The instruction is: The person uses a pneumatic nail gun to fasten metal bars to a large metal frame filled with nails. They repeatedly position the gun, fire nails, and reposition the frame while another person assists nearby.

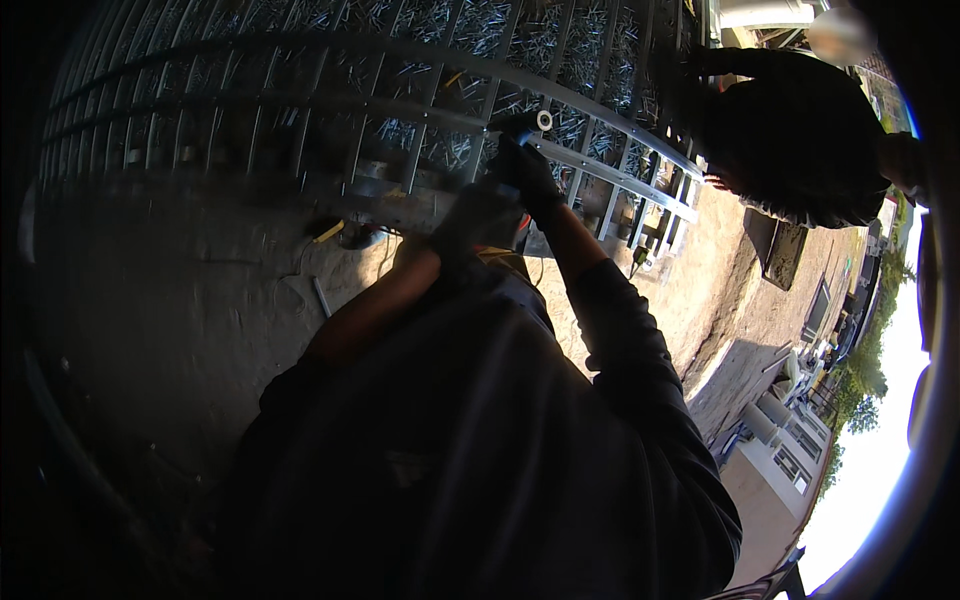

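Observation:
My right hand, in a dark glove, is closed around a dark power tool that looks like a cordless drill. A pale ring marks the tool's rounded end, and its other end points left over a metal rail. My left hand, smeared and in shade, is beside the right one at the near edge of the metal frame. Its fingers cannot be made out. The frame has long rails crossed by many thin bars.
Many shiny metal pieces lie beneath the bars. At the right, another person in dark clothes bends over the frame's end. A yellow-handled tool lies on the ground to the left. A pale building stands at lower right.

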The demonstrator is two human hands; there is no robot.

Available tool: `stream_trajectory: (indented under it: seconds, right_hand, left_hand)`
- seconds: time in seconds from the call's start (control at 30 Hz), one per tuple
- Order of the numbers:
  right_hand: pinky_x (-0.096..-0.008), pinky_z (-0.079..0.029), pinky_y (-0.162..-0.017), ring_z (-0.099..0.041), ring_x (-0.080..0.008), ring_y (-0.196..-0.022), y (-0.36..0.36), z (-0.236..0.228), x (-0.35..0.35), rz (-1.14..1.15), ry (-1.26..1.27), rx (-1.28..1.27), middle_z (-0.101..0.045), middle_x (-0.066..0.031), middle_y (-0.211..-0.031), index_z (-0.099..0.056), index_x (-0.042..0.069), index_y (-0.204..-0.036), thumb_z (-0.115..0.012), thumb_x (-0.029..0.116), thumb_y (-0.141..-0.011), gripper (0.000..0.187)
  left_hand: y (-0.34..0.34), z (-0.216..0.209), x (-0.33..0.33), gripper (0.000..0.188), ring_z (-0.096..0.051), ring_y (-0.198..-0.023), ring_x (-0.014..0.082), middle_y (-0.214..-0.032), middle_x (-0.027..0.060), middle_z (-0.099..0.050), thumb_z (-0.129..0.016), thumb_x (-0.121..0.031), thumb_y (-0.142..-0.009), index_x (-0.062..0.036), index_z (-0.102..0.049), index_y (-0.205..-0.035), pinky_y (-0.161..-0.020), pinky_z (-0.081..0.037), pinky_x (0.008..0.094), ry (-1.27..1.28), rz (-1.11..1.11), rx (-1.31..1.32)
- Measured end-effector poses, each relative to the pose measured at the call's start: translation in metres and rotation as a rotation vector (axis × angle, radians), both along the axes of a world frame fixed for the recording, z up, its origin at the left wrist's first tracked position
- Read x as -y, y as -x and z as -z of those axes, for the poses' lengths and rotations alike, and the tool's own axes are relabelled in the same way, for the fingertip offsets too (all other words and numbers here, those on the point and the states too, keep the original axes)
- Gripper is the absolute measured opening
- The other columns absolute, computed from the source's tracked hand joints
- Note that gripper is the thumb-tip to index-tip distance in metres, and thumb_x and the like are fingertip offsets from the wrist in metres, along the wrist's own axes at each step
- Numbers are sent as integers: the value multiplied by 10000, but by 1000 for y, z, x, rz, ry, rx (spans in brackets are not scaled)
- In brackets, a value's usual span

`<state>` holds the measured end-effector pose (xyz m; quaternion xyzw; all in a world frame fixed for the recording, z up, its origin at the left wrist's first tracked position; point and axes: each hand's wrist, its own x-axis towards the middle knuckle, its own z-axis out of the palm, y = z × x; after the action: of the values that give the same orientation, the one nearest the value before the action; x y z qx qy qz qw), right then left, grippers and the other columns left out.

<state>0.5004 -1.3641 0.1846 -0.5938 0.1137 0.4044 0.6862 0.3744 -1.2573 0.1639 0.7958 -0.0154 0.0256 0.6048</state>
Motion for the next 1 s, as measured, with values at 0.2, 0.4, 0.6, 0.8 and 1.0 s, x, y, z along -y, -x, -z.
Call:
stream_trajectory:
  seconds: [0.2,0.4,0.6,0.8,1.0]
  right_hand:
    - [-288,-526,-644,-656,-126,-751,-7,-6,0,8,57,-65,-656,-6,-867,-649,30,-1171,-658,276,-1035,281]
    - [-267,-505,-620,-631,-114,-709,-9,-5,-3,-20,-14,-65,-647,-11,-846,-649,45,-1168,-674,307,-1020,302]
    - [-283,-506,-646,-612,-113,-710,-2,-4,-3,13,66,-69,-624,6,-838,-657,59,-1132,-674,315,-1017,281]
    - [-293,-513,-662,-625,-129,-728,0,-5,-3,34,-14,-70,-622,0,-840,-656,55,-1113,-690,328,-1006,295]
    - [-290,-511,-654,-625,-131,-724,6,-2,-8,70,1,-57,-619,0,-832,-656,52,-1107,-698,313,-1004,284]
  left_hand:
    - [2,-21,-5,349,-649,-1109,227,-1243,116,-657,-610,-292,-1010,-37,-655,-1244,-935,-522,345,271,102,-186]
    - [3,-52,-4,368,-633,-1079,170,-1175,81,-654,-601,-323,-1017,-43,-652,-1250,-918,-514,330,311,-58,-139]
    - [-1,-40,-12,353,-626,-1145,238,-1172,101,-668,-610,-320,-1008,-52,-667,-1229,-930,-512,386,269,78,-388]
    - [2,-31,-20,300,-696,-1015,349,-1170,196,-685,-699,-195,-921,-56,-673,-1186,-849,-569,429,-160,55,244]
    - [16,-39,-30,355,-576,-1249,332,-1332,150,-593,-618,-243,-993,-95,-623,-1316,-1045,-474,422,109,165,21]
